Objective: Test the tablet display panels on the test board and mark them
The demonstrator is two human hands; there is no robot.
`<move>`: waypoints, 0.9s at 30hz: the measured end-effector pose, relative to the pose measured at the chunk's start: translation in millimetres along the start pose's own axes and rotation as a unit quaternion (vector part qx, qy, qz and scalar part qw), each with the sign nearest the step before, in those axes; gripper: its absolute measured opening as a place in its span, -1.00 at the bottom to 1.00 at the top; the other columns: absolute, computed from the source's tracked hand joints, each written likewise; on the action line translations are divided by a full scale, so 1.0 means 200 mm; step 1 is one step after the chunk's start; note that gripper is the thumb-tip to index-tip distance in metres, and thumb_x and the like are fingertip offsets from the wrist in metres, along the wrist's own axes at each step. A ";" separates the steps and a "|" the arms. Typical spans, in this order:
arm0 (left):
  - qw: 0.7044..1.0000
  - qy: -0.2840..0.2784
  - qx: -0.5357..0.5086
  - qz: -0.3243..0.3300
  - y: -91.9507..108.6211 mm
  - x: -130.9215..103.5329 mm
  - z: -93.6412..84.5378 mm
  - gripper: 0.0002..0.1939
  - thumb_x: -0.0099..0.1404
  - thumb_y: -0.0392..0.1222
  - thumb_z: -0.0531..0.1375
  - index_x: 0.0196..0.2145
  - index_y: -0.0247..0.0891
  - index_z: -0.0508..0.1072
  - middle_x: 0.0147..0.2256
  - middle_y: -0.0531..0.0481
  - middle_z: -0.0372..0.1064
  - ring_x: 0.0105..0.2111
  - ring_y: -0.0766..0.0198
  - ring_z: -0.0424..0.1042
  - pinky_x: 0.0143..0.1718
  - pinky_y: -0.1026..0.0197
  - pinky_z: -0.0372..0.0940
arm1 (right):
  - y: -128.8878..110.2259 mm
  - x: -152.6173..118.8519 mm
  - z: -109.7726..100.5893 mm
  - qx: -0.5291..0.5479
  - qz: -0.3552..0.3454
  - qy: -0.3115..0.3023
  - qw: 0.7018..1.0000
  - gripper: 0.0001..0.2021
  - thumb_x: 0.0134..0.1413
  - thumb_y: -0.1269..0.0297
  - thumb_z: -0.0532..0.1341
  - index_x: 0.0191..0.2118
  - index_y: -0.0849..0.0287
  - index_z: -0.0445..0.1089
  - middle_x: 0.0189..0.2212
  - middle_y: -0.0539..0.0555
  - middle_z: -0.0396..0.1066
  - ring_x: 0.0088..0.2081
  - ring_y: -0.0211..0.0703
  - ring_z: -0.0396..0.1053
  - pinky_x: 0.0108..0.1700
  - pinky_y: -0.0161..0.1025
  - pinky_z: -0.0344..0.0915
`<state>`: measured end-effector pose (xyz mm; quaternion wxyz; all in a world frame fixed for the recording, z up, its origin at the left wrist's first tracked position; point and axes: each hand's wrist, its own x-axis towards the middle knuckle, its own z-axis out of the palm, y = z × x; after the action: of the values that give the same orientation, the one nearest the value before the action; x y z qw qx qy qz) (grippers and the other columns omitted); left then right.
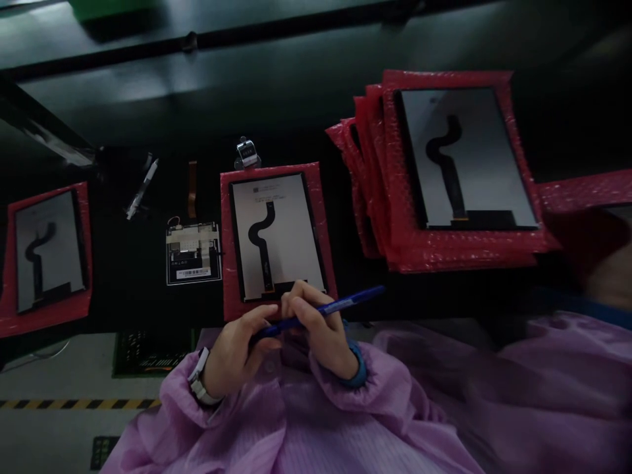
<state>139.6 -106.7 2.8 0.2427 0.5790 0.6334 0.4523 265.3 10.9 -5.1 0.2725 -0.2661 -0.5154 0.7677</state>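
Observation:
A blue pen (340,304) runs between my two hands in front of my chest, slanting up to the right. My left hand (237,352) is closed around its lower left end. Wrapped round the pen's middle are the fingers of my right hand (320,329), with the other end sticking out past them. Just beyond my hands lies a display panel (296,230) with a black curved flex cable (264,253), resting on a red bubble-wrap sleeve (230,276). My right fingertips overlap the panel's near edge; whether they touch it I cannot tell.
Left of the panel lie a small electronic module (192,257), an orange-brown flat cable (192,187) and a white pen (142,189). A metal tally counter (247,155) stands behind. Stacked sleeves (372,197) bear another panel (474,158); a further panel (54,263) lies far left. A co-worker's sleeve (567,395) is at right.

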 end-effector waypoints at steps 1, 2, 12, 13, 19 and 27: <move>1.000 0.001 0.006 0.005 0.00 0.00 0.01 -0.57 0.54 -0.10 0.09 0.29 -0.17 0.20 -0.13 -0.10 0.58 -0.26 0.28 0.61 -0.20 0.29 0.49 | 0.00 0.00 0.01 -0.010 -0.004 -0.013 1.000 -0.61 0.34 0.07 0.11 -0.49 0.16 0.17 -0.58 -0.08 0.12 -0.53 -0.35 0.08 -0.48 -0.36 0.09; 1.000 0.000 0.014 0.014 0.00 -0.01 0.01 -0.54 0.55 -0.10 0.08 0.32 -0.17 0.15 -0.11 -0.13 0.58 -0.26 0.26 0.62 -0.22 0.28 0.49 | -0.01 -0.01 0.02 -0.021 -0.009 -0.024 0.999 -0.60 0.36 0.05 0.09 -0.48 0.16 0.17 -0.56 -0.07 0.12 -0.51 -0.34 0.09 -0.44 -0.35 0.11; 0.992 0.009 0.088 0.092 0.17 0.04 -0.07 -0.45 0.58 -0.09 -0.05 0.44 -0.12 -0.04 -0.16 -0.14 0.58 -0.27 0.15 0.63 -0.27 0.19 0.54 | -0.12 -0.05 0.09 -0.134 -0.127 -0.140 0.973 -0.53 0.47 0.09 -0.19 0.13 0.17 0.35 -0.04 0.15 0.44 -0.06 -0.15 0.42 0.01 -0.17 0.39; 0.990 0.005 0.087 0.109 0.18 0.05 -0.08 -0.44 0.58 -0.10 -0.05 0.45 -0.14 -0.05 -0.15 -0.15 0.58 -0.27 0.14 0.63 -0.29 0.18 0.55 | -0.13 -0.06 0.09 -0.149 -0.139 -0.144 0.968 -0.52 0.47 0.11 -0.19 0.15 0.19 0.35 -0.02 0.17 0.45 -0.03 -0.14 0.42 0.04 -0.15 0.39; 0.990 -0.018 0.054 0.132 0.18 0.12 -0.11 -0.40 0.59 -0.15 -0.08 0.48 -0.20 -0.15 -0.03 -0.22 0.54 -0.08 0.13 0.60 -0.16 0.19 0.56 | -0.19 0.01 0.09 -0.219 -0.188 -0.209 0.934 -0.54 0.50 0.14 -0.20 0.06 0.17 0.40 0.04 0.18 0.45 0.05 -0.14 0.40 0.13 -0.09 0.36; 0.949 0.191 0.114 0.222 0.33 0.20 -0.26 -0.71 0.50 -0.11 0.11 0.04 -0.18 0.54 -0.29 -0.05 0.55 -0.29 0.17 0.54 -0.32 0.11 0.56 | -0.37 0.33 -0.08 -0.449 -0.037 -0.016 0.893 -0.71 0.31 0.24 0.01 -0.21 0.20 0.46 -0.41 0.09 0.44 -0.34 -0.10 0.42 -0.21 -0.19 0.33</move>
<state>121.4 -89.7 92.3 -0.0573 0.6317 0.5705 0.5217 240.0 90.3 49.7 0.1437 -0.3287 -0.8190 0.4479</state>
